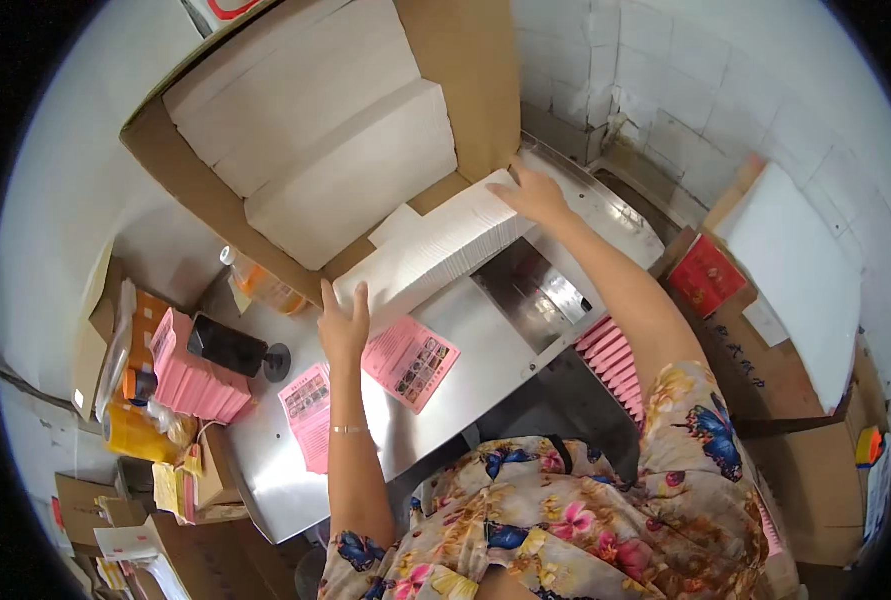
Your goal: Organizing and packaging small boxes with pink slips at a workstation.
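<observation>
A long row of thin white paper napkins [446, 246], pressed together on edge, lies slantwise at the mouth of a large cardboard box [481, 90]. My left hand [345, 325] grips the near left end, its thumb and fingers up around the corner. At the far right end my right hand [536, 195] holds the row with its fingers pressed on the end. The box rests on its side, open toward me, with white napkin stacks [356, 170] inside. Two pink printed sheets or packs, one a pink leaflet [411, 365], lie beside my left forearm.
The metal table [406, 430] has a rectangular opening [531, 290] right of the row. Left are a phone [228, 346] on a stand, pink packs [191, 375] and an orange bottle [266, 287]. More pink packs [614, 365] sit below the table edge. Cardboard boxes [766, 360] stand at right.
</observation>
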A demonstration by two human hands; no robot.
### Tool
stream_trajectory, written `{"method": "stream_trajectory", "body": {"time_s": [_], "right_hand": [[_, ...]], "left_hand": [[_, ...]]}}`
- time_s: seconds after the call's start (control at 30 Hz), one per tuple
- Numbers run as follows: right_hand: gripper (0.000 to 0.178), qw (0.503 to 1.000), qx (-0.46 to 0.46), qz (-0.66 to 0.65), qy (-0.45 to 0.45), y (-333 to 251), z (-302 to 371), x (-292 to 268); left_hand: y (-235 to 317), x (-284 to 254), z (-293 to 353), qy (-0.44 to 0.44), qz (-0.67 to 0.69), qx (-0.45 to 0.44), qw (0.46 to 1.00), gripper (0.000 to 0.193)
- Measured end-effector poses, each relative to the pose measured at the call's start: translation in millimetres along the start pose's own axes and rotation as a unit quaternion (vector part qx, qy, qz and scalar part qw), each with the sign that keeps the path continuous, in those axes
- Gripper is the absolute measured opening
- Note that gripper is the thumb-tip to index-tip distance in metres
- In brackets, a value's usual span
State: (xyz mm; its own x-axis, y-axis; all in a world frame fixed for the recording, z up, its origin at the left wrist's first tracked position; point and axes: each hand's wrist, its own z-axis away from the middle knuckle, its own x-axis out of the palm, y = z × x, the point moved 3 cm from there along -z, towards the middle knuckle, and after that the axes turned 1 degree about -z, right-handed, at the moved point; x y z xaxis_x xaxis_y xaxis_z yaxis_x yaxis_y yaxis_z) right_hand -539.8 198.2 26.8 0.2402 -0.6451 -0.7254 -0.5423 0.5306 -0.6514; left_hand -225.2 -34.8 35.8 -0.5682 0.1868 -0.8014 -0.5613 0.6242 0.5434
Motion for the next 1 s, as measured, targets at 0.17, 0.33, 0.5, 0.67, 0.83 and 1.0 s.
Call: {"method": "stream_trajectory", "body": {"time_s": [0.17, 0.33, 0.5, 0.67, 0.83, 1.0], "right_hand": [[0.09, 0.976, -0.019, -0.215, -0.004, 33.1, 33.2, -1.9], [0.077, 0.965, -0.205, -0.161, 0.034, 11.7, 53.6, 14.6], [0.05, 0.977, -0.151, -0.131, 0.075, 6.6, 48.7, 28.2], [0.042, 0.974, -0.112, -0.162, 0.108, 18.4, 52.1, 18.2], [0.043, 0.948, -0.037, -0.233, 0.213, 13.2, 103.7, -20.2], [0.063, 0.94, -0.172, -0.094, 0.279, -21.1, 159.2, -55.4]], "left_hand": [[-43.8, -5.0, 33.2, 0.0, 0.225, 0.054, 0.973, 0.057], [-40.8, -17.7, 64.6, 0.101, 0.123, 0.117, 0.98, 0.053], [24.7, -19.0, 113.0, 0.033, 0.194, 0.178, 0.964, 0.052], [102.2, 5.3, 131.5, -0.116, 0.257, 0.257, 0.924, 0.048], [177.1, 63.1, 97.4, -0.102, 0.307, 0.312, 0.893, 0.073], [227.9, 154.0, 62.5, -0.293, 0.588, 0.076, 0.75, 0.058]]}}
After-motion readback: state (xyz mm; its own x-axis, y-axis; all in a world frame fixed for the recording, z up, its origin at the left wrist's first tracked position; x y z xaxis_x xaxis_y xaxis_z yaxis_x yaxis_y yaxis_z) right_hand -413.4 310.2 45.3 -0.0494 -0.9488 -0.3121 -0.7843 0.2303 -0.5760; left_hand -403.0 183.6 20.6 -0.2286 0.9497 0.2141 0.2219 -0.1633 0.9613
